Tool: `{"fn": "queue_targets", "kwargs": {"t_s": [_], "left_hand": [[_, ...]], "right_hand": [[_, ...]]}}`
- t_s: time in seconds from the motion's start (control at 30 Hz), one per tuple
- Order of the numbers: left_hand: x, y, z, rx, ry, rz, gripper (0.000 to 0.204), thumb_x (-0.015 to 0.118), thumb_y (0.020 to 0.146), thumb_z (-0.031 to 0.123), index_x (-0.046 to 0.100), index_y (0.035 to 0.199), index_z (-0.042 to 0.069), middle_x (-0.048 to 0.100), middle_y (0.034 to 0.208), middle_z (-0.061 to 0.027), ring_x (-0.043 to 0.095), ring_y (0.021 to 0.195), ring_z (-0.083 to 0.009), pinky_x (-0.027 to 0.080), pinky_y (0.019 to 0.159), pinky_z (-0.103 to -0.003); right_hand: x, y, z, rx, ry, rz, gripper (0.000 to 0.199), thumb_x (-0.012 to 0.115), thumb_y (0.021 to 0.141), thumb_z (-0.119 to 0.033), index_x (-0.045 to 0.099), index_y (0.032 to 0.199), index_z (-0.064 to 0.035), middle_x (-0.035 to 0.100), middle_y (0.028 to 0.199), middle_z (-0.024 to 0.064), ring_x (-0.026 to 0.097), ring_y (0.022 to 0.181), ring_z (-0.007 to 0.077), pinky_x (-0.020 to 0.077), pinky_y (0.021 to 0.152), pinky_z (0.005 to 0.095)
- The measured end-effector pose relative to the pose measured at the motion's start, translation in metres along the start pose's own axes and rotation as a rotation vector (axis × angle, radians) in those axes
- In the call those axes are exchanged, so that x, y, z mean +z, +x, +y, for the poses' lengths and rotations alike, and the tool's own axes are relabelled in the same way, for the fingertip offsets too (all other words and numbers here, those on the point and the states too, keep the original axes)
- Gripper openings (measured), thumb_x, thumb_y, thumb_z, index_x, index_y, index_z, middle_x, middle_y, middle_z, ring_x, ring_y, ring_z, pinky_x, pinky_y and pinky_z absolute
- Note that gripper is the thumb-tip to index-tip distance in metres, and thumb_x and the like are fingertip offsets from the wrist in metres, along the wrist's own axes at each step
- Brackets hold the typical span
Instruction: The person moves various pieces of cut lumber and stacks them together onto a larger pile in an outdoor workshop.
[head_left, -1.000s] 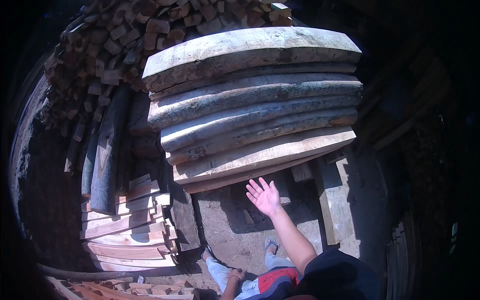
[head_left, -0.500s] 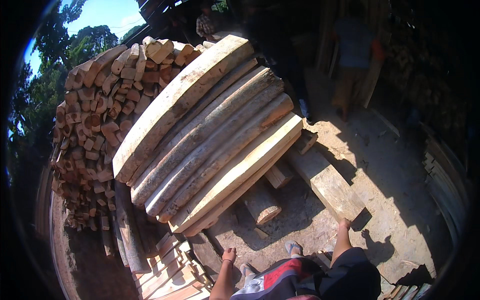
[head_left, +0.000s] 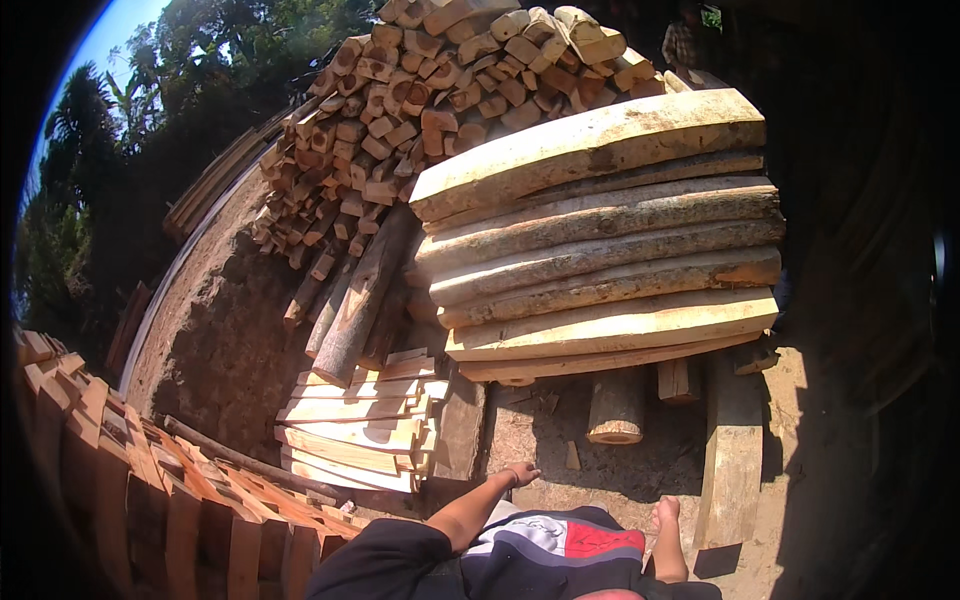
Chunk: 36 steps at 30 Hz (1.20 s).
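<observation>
Past the pile of pale planks, my left hand (head_left: 522, 474) hangs over the ground with its fingers apart and nothing in them. My right hand (head_left: 667, 510) is beside the near end of a thick squared beam (head_left: 729, 455); its fingers look curled in and no object shows in them. A gap seems to lie between that hand and the beam. Ahead of both hands rises a stack of thick sawn slabs (head_left: 600, 262), some with rough bark edges. Under the stack a short round log (head_left: 616, 405) shows its cut end.
A tall heap of cut timber pieces (head_left: 440, 100) stands behind the slabs. Pale planks (head_left: 350, 430) lie left of my left hand, below a leaning log (head_left: 365, 300). Reddish boards (head_left: 190, 510) fill the lower left. A person (head_left: 690, 40) is in shade at the back.
My view has turned left, so the slab stack sits further right and the reddish boards show. My right hand has come off the beam's end. My left hand still holds nothing.
</observation>
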<state>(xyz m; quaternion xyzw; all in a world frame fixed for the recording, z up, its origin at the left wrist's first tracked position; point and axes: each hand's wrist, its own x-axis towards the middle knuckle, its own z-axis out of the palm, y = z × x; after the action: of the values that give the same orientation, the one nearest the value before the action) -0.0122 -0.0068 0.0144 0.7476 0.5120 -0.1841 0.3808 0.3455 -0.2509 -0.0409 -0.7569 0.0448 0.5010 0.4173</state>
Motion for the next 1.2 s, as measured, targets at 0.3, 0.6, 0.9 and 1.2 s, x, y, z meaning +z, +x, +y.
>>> {"fn": "queue_targets", "kwargs": {"t_s": [0.3,0.6,0.9,1.2], "left_hand": [[0.023,-0.069,-0.098,-0.413,-0.340,0.165,0.053,0.053,0.080,0.046,0.061,0.109,0.003,0.057,0.116,-0.0191,0.053,0.111,-0.0325,0.041,0.093,-0.038],[0.102,-0.137,-0.153,-0.646,-0.537,0.047,0.063,0.059,0.079,0.042,0.049,0.121,-0.003,0.052,0.120,-0.0218,0.055,0.107,-0.0302,0.043,0.089,-0.036],[0.078,-0.107,-0.125,-0.492,-0.444,-0.008,0.059,0.059,0.080,0.042,0.050,0.118,-0.002,0.057,0.111,-0.0181,0.057,0.099,-0.0274,0.047,0.079,-0.036],[0.048,-0.063,-0.063,-0.423,-0.278,0.016,0.055,0.059,0.081,0.043,0.051,0.114,0.000,0.062,0.102,-0.0144,0.060,0.091,-0.0246,0.050,0.069,-0.037]], "right_hand": [[0.025,0.011,-0.047,0.038,-0.235,-0.071,0.023,0.044,0.086,-0.024,0.050,0.106,-0.0140,0.054,0.083,0.0037,0.050,0.058,0.0173,0.0403,0.048,0.0344],[0.095,-0.027,0.009,-0.211,-1.047,-0.451,0.023,0.051,0.079,-0.025,0.063,0.074,-0.0054,0.061,0.069,0.0105,0.059,0.058,0.0220,0.0455,0.048,0.0364],[0.085,-0.001,0.014,-0.351,-0.941,-0.161,0.029,0.050,0.073,-0.024,0.068,0.084,-0.0052,0.065,0.090,0.0187,0.063,0.088,0.0308,0.0477,0.078,0.0395],[0.011,-0.043,0.051,-0.112,-0.620,-0.023,0.028,0.055,0.072,-0.024,0.067,0.088,-0.0044,0.063,0.099,0.0206,0.060,0.099,0.0326,0.0462,0.085,0.0387]]}}
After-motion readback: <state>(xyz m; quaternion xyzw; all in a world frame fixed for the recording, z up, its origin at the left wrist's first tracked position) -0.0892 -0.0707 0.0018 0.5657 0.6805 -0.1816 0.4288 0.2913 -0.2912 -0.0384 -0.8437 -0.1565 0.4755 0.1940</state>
